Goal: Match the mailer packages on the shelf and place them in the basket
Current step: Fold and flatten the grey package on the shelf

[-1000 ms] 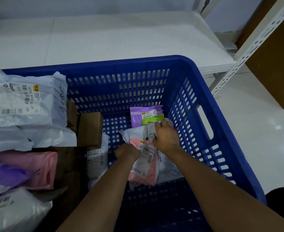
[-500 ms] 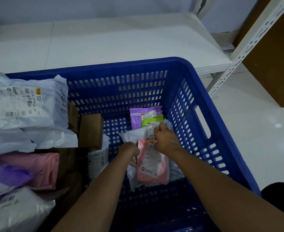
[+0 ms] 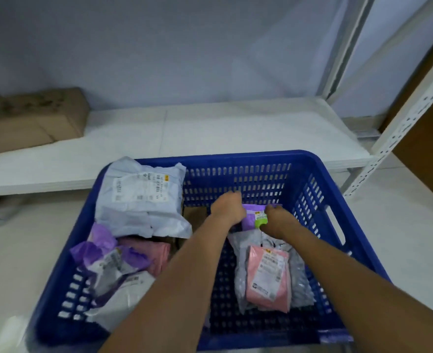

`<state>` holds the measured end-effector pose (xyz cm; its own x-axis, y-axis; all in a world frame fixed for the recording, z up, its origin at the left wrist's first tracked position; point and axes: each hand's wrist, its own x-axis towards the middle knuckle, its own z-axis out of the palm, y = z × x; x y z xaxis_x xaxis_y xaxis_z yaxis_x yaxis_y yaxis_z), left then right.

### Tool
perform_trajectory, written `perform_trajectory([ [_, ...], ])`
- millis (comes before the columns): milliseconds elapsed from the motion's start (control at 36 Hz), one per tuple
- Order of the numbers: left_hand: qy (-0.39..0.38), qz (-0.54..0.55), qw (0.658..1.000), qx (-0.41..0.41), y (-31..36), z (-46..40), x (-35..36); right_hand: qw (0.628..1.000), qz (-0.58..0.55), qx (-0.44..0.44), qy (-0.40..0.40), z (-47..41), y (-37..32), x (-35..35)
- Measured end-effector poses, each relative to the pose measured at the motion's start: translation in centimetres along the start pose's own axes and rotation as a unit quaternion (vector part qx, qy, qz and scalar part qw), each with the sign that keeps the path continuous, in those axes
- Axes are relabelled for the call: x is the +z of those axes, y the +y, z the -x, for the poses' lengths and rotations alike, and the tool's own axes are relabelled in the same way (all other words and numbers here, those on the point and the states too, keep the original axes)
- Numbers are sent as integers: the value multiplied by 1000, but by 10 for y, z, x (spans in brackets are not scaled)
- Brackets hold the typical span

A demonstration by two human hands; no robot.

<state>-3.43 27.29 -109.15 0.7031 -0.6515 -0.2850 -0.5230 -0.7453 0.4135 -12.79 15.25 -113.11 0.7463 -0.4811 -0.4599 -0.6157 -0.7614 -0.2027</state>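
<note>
Both hands down in the blue basket, on the small purple mailer at its far end.

The left hand grips the mailer's left edge and the right hand pinches its right edge, fingers curled over it, though the picture is blurred and I can't make out whether it is lifted off the basket floor. Just nearer than it, a pink mailer lies label-up on a grey mailer. The left half of the basket is heaped: a big white mailer on top at the far side, a crumpled purple one and another pink one below it. Beyond the basket runs a low white shelf, with a brown cardboard box on its left end.
</note>
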Motion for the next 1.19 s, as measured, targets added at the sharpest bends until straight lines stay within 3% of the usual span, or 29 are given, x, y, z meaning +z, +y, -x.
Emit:
perform_trajectory([
  [194,119,-25,993,6,-38,32,-119,997,-46,-52,40,23,-83,-48],
  [333,186,-53,978,-81,-122,72,-193,986,-129,-96,44,38,-144,-47],
  [417,184,-48,972,-136,-165,94,-213,976,-196,-94,16,42,-170,-37],
  [528,119,-24,975,-186,-198,115,-216,953,-296,-68,-18,45,-200,-28],
  [639,-9,29,974,-226,-211,120,-193,920,-388,-45,-30,40,-219,-16],
  [750,-98,1,967,-235,-217,120,-170,886,-458,-27,-58,33,-228,-7],
  [1028,-190,-8,960,-204,-219,109,-155,849,-516,9,-112,17,-231,13],
  [1194,-231,-49,954,-185,-219,103,-146,823,-560,17,-88,15,-239,19],
])
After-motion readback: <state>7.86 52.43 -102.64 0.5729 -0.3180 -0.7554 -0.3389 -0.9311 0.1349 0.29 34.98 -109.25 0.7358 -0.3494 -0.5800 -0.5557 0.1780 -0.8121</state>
